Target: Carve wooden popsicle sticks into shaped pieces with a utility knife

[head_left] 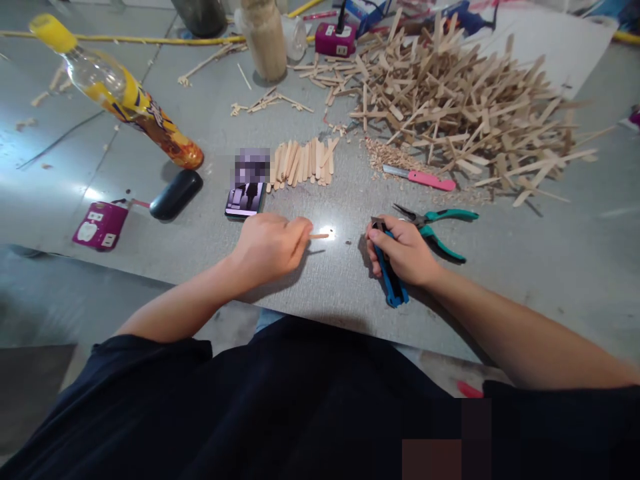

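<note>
My left hand [275,247] is closed around a wooden craft stick [319,236], whose end sticks out to the right past the fingertips. My right hand [403,248] grips a blue and black utility knife [389,270], its metal tip pointing away from me. Just beyond the left hand lie a phone [244,200] with a lit screen and a row of craft sticks [303,162] set side by side. Beside the right hand rest green-handled pliers [440,227] with their jaws partly apart. A pink cutter knife [431,179] lies farther back, near wood shavings [393,157].
A large heap of craft sticks [465,100] covers the back right. At the left stand a yellow-capped bottle [125,93], a dark case [176,195] and a purple socket block [101,225]. A jar [263,43] and another purple block [335,40] are at the back.
</note>
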Tool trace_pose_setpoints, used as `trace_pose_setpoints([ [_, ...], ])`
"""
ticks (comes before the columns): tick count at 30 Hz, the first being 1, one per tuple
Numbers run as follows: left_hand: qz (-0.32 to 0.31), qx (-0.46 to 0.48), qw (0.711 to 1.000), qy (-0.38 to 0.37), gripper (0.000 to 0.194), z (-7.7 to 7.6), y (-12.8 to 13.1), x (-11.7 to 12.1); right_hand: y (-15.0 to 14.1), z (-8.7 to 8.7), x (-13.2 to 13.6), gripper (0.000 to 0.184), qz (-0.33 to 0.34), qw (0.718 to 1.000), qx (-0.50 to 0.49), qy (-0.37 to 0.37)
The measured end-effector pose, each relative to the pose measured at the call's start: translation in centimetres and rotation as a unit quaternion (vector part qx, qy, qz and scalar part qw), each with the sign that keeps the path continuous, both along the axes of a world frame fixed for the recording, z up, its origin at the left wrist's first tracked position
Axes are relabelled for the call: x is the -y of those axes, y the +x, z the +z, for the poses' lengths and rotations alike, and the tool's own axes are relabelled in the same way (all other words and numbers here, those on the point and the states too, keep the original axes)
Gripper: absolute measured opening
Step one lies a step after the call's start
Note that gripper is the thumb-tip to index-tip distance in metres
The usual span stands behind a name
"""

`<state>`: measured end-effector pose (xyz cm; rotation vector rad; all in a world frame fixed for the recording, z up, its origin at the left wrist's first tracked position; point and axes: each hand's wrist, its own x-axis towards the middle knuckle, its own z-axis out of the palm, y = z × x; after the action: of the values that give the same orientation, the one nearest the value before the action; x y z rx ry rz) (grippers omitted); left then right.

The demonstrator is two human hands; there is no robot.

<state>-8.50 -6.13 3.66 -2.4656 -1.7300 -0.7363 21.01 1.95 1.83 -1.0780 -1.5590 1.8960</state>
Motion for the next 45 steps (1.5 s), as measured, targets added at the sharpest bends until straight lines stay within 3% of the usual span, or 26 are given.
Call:
trace_pose_setpoints([
  [3, 0.161, 0.055, 0.984, -0.051, 0.040, -1.1, -1.3, 3.0, 0.0, -0.1, 0.0, 0.029, -0.002, 1.000, 0.002, -0.004],
  [6, 0.320, 0.039, 0.937, -0.134, 0.062, -2.0, -2.2, 5.2, 0.0, -0.1, 0.0, 0.031, 0.001, 1.000, 0.010, 0.001],
  [8, 0.380, 0.021, 0.907, -0.183, 0.070, -2.4, -2.6, 5.8, 0.0, -0.1, 0.0, 0.032, 0.003, 1.000, 0.009, 0.003],
  [11, 0.405, 0.006, 0.888, -0.218, 0.074, -2.6, -2.9, 5.8, -0.1, 0.0, 0.0, 0.034, 0.001, 1.000, 0.010, 0.002],
  [15, 0.364, -0.014, 0.907, -0.211, 0.068, -2.2, -2.9, 5.1, -0.1, 0.0, -0.1, 0.033, 0.005, 1.000, 0.011, 0.006],
  [19, 0.250, -0.004, 0.950, -0.188, 0.059, -1.7, -2.2, 4.2, -0.1, -0.2, -0.1, 0.033, 0.011, 1.000, 0.011, 0.014],
  [22, 0.159, 0.054, 0.974, -0.154, 0.050, -1.4, -0.8, 3.6, -0.1, -0.4, -0.1, 0.034, 0.013, 1.000, 0.004, 0.010],
  [25, 0.086, 0.142, 0.975, -0.147, 0.043, -0.5, 1.3, 2.5, -0.2, -0.4, 0.0, 0.036, 0.009, 1.000, -0.003, -0.008],
  [27, 0.036, 0.239, 0.955, -0.173, 0.038, 0.2, 3.1, 1.4, -0.4, -0.3, 0.1, 0.036, -0.008, 1.000, -0.015, -0.025],
  [29, -0.002, 0.347, 0.914, -0.209, 0.032, 0.9, 4.9, -0.1, -0.5, -0.2, 0.2, 0.036, -0.036, 0.998, -0.037, -0.040],
  [33, -0.003, 0.560, 0.780, -0.280, 0.025, 0.5, 8.2, -3.3, -0.6, -0.1, 0.4, 0.040, -0.078, 0.992, -0.084, -0.052],
  [35, -0.004, 0.611, 0.736, -0.290, 0.022, -0.6, 9.4, -4.3, -0.6, -0.2, 0.4, 0.044, -0.091, 0.989, -0.108, -0.051],
  [37, 0.003, 0.635, 0.712, -0.299, 0.022, -1.9, 10.0, -4.7, -0.6, -0.3, 0.3, 0.048, -0.101, 0.985, -0.131, -0.047],
  [40, -0.005, 0.643, 0.698, -0.314, 0.030, -3.2, 10.0, -4.7, -0.6, -0.4, 0.3, 0.055, -0.106, 0.984, -0.139, -0.044],
  [43, -0.058, 0.650, 0.691, -0.309, 0.032, -3.4, 9.7, -4.5, -0.5, -0.5, 0.3, 0.055, -0.107, 0.985, -0.128, -0.041],
  [45, -0.105, 0.663, 0.671, -0.315, 0.029, -3.1, 9.5, -4.4, -0.5, -0.6, 0.4, 0.054, -0.110, 0.986, -0.125, -0.026],
])
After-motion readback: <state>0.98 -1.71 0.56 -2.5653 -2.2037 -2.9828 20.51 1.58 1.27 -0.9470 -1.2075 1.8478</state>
